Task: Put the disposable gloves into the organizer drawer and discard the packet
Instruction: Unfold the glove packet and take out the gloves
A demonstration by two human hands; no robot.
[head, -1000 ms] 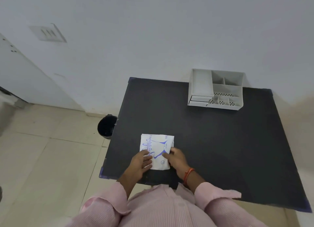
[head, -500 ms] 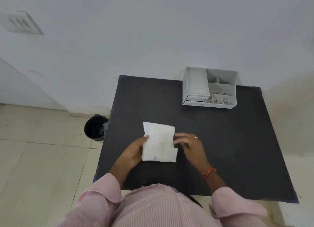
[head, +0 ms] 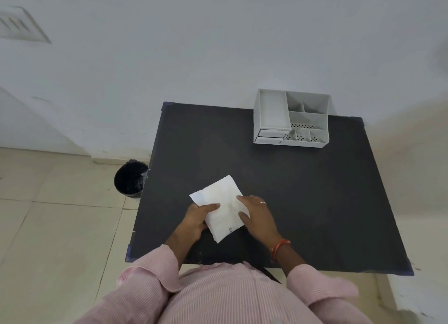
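The white glove packet [head: 221, 202] lies plain side up near the front of the black table [head: 303, 190], turned at an angle. My left hand [head: 195, 220] grips its left edge, thumb on top. My right hand [head: 257, 214] holds its right side, fingers spread over the paper. The white organizer [head: 291, 120] stands at the table's far edge against the wall, with its small drawer [head: 270, 136] at the lower left front appearing shut. No gloves are visible outside the packet.
A black waste bin [head: 131, 179] lined with a bag stands on the tiled floor just left of the table. The wall rises directly behind the table. My pink sleeves and shirt fill the bottom of the view.
The packet was flipped from its blue printed side to its plain side, then rotated to an angle. My right hand, off the packet half a second ago, now rests on it.
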